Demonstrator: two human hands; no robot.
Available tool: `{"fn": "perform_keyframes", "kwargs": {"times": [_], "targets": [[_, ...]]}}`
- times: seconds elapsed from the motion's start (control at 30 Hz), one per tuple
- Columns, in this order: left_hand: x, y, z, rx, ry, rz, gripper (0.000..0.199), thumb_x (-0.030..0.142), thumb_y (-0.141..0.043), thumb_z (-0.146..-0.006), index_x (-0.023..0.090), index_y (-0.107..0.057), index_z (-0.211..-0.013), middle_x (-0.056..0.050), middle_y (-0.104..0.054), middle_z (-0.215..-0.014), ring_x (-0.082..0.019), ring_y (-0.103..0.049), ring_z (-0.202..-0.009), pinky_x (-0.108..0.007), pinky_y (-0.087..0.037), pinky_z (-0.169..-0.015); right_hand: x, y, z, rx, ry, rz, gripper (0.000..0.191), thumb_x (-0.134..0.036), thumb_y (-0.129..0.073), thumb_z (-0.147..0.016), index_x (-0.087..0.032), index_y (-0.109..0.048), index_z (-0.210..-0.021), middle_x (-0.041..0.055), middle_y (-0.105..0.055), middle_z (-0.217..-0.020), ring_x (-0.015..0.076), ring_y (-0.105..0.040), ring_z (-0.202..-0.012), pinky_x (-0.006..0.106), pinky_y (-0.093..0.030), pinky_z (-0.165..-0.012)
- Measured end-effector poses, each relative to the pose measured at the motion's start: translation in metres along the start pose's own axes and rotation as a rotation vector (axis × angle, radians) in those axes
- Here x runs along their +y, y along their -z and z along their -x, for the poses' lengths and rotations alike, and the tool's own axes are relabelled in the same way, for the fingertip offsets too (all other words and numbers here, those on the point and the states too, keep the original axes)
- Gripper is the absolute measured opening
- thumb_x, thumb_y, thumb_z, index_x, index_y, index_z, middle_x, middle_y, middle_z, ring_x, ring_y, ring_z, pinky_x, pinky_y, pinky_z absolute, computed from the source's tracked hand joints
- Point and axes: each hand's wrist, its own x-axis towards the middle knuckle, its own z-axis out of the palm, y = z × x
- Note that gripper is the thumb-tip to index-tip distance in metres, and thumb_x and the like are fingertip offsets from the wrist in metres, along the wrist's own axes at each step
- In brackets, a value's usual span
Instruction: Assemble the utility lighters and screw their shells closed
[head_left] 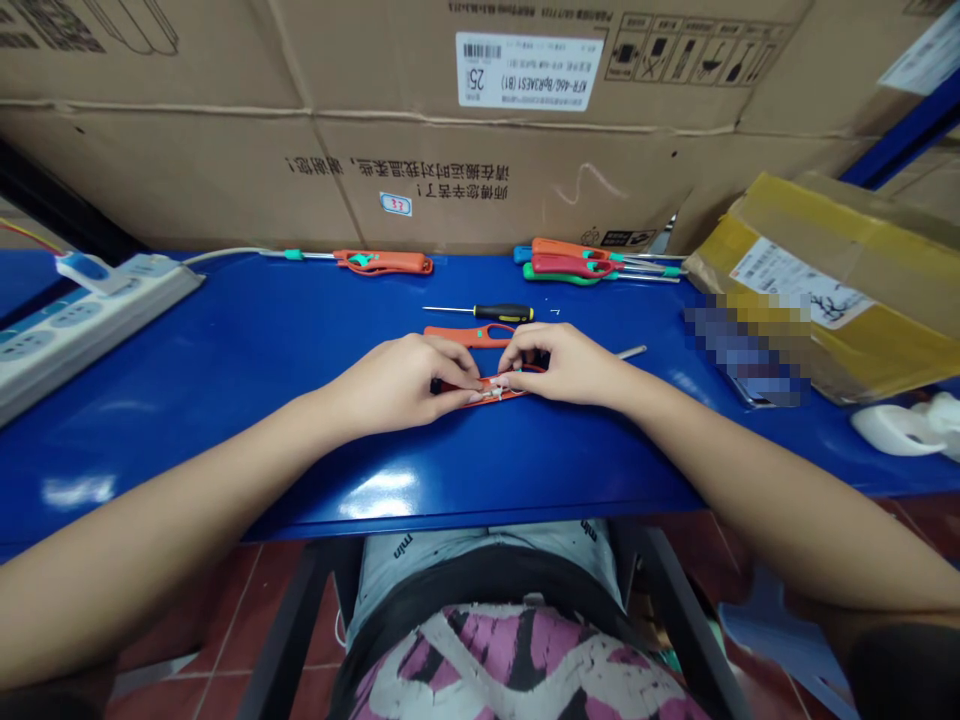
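Observation:
On the blue table lies the opened half of an orange lighter (512, 390), its small white inner parts showing. Fingers of my left hand (401, 380) pinch at these parts from the left. My right hand (566, 365) grips the same lighter half from the right, thumb and index finger together near its middle. The fingertips hide much of the inside. Just beyond my hands rests an orange casing half (457, 337) with a loop-shaped trigger opening. Behind it is a black and yellow screwdriver (504, 312), with tiny screws (555, 311) to its right.
Another orange lighter (386, 262) lies at the back left; several coloured lighters (566, 262) are piled at the back right. A power strip (90, 310) sits at left. A yellow-taped box (847, 290), a blurred phone-like object (750, 355) and a white object (896, 428) stand right.

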Motion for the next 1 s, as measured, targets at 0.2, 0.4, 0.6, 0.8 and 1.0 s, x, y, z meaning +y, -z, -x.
{"fn": "perform_keyframes", "kwargs": {"times": [0.2, 0.4, 0.6, 0.8, 1.0], "targets": [[-0.002, 0.002, 0.000, 0.014, -0.014, -0.086, 0.024, 0.034, -0.060, -0.096, 0.025, -0.080, -0.106, -0.002, -0.078, -0.111, -0.022, -0.071, -0.104, -0.033, -0.054, -0.092, -0.001, 0.001, -0.001, 0.039, -0.010, -0.013, 0.014, -0.029, -0.068, -0.085, -0.016, -0.074, -0.084, 0.0045, -0.073, -0.081, 0.0162, -0.063, -0.074, 0.029, -0.047, -0.070], [-0.006, 0.008, 0.000, 0.036, -0.026, -0.166, 0.027, 0.030, -0.060, -0.094, 0.026, -0.079, -0.113, -0.002, -0.079, -0.113, -0.024, -0.071, -0.109, -0.035, -0.054, -0.091, -0.002, 0.033, 0.004, 0.093, -0.073, 0.156, 0.022, -0.034, -0.061, -0.091, -0.017, -0.073, -0.087, 0.0070, -0.073, -0.088, 0.0183, -0.063, -0.079, 0.032, -0.047, -0.075], [-0.007, 0.005, -0.001, 0.082, -0.061, -0.154, 0.024, 0.033, -0.061, -0.097, 0.027, -0.080, -0.110, -0.001, -0.079, -0.112, -0.021, -0.072, -0.107, -0.032, -0.054, -0.089, 0.001, 0.059, 0.014, -0.197, -0.186, 0.193, 0.026, -0.044, -0.067, -0.086, -0.019, -0.073, -0.088, 0.0051, -0.073, -0.086, 0.0167, -0.063, -0.072, 0.029, -0.046, -0.063], [-0.013, 0.000, -0.001, 0.109, -0.070, -0.130, 0.022, 0.034, -0.062, -0.097, 0.026, -0.081, -0.107, 0.000, -0.080, -0.107, -0.020, -0.073, -0.102, -0.031, -0.055, -0.086, 0.003, 0.074, 0.018, -0.408, -0.290, 0.181, 0.027, -0.045, -0.068, -0.085, -0.019, -0.072, -0.088, 0.0034, -0.074, -0.086, 0.0173, -0.065, -0.076, 0.027, -0.046, -0.066], [-0.014, 0.001, -0.001, 0.103, -0.066, -0.108, 0.023, 0.036, -0.062, -0.098, 0.026, -0.081, -0.105, -0.001, -0.080, -0.107, -0.020, -0.074, -0.101, -0.031, -0.056, -0.085, 0.004, 0.073, 0.015, -0.437, -0.295, 0.171, 0.022, -0.038, -0.069, -0.083, -0.018, -0.073, -0.088, 0.0043, -0.075, -0.088, 0.0187, -0.066, -0.081, 0.028, -0.047, -0.070]]}}
